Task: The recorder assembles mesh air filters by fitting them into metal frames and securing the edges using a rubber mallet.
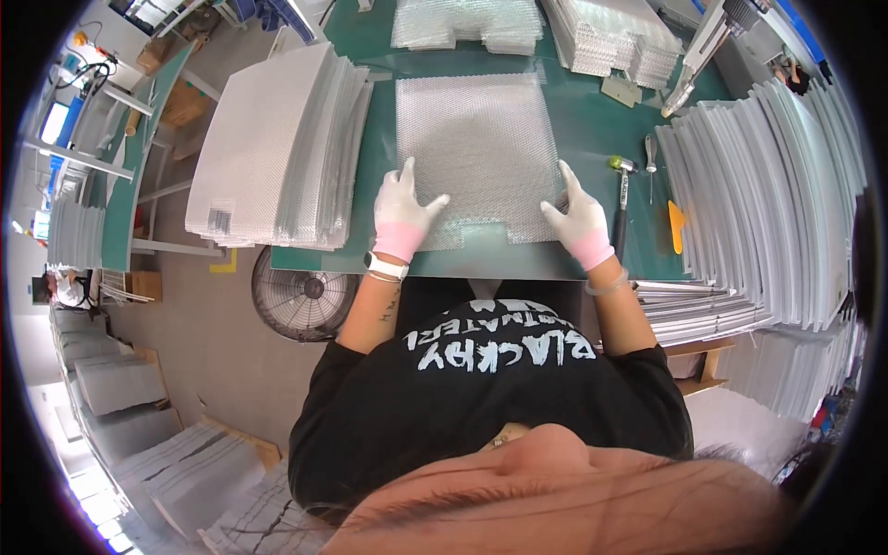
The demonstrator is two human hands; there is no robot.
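Observation:
A silvery, translucent honeycomb-patterned panel point(477, 153) lies flat in front of me on the green table point(324, 261), with a notch in its near edge. My left hand point(405, 215), in a white glove with a pink cuff, rests at the panel's near left edge, its thumb spread from its fingers over the panel. At the near right edge is my right hand point(581, 220), gloved the same way, with thumb and fingers apart along the side. Both hands appear to touch the panel without gripping it.
Left stands a stack of white panels point(264, 148); right, a tall row of panels point(740, 185). Farther back lie two more piles, a mesh stack point(467, 23) and a notched stack point(610, 37). A hammer point(622, 199), screwdriver point(650, 157) and orange scraper point(676, 228) lie right. A floor fan point(305, 291) stands below.

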